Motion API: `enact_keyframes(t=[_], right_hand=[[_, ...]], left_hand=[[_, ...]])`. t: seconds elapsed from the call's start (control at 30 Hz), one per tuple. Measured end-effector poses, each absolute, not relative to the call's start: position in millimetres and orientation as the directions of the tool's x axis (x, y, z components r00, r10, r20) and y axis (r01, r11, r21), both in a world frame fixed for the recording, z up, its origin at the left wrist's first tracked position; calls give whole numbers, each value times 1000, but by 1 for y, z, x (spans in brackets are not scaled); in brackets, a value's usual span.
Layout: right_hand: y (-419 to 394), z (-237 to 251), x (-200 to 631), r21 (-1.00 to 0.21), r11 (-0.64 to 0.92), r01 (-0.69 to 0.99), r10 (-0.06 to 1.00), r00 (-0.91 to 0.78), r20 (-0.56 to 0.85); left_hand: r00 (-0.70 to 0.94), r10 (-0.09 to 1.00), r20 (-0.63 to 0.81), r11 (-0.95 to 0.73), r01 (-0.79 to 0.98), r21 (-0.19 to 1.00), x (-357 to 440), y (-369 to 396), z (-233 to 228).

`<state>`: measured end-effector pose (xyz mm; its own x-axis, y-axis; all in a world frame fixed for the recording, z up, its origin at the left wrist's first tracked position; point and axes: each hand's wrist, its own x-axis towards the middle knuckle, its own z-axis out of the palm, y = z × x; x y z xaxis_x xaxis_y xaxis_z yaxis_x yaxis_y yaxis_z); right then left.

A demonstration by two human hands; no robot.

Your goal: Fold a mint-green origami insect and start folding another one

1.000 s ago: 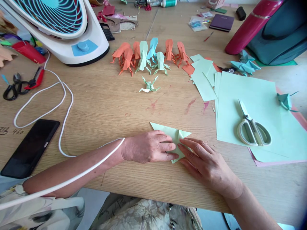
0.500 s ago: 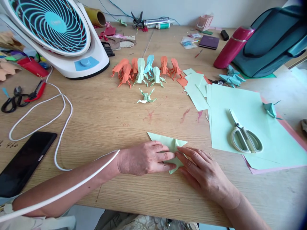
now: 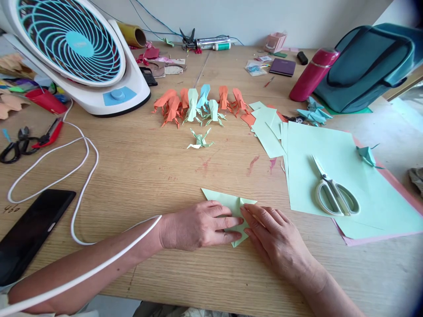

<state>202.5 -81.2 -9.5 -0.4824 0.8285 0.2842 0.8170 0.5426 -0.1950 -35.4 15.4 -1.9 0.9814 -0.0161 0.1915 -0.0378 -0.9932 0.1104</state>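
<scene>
A pale green folded sheet of paper [image 3: 220, 196] lies on the table near its front edge, with pointed corners at left, right and bottom. My left hand [image 3: 201, 224] lies flat across it, fingers stretched out and apart, pressing it down. At its right side my right hand [image 3: 276, 235] has its fingers close together on the paper, the index fingertip at a small raised fold near the upper middle. The right thumb is mostly hidden. Both hands cover much of the sheet. Beyond them stands a small pale green origami figure [image 3: 200, 139] with thin, spread legs.
Several orange, green and blue origami figures [image 3: 192, 105] stand farther back. Cut paper pieces [image 3: 268, 134], large green sheets [image 3: 304, 176] and scissors [image 3: 337, 193] lie at right, a red flask [image 3: 313, 75] behind. At left are a fan [image 3: 125, 94], a phone [image 3: 35, 233] and a white cable [image 3: 81, 193] crossing my forearm.
The view has tilted up slightly, so everything sits a little lower. My hands keep nearly the same places on the paper, with the right fingertips slightly shifted at the fold.
</scene>
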Motion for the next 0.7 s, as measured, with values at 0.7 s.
enact_keyframes(t=[0.7], right_hand=[[-74,-10,198,-291,472,833,875,-402,269]], left_hand=[[981,10,192,-989,-19,150,-35,15,0]])
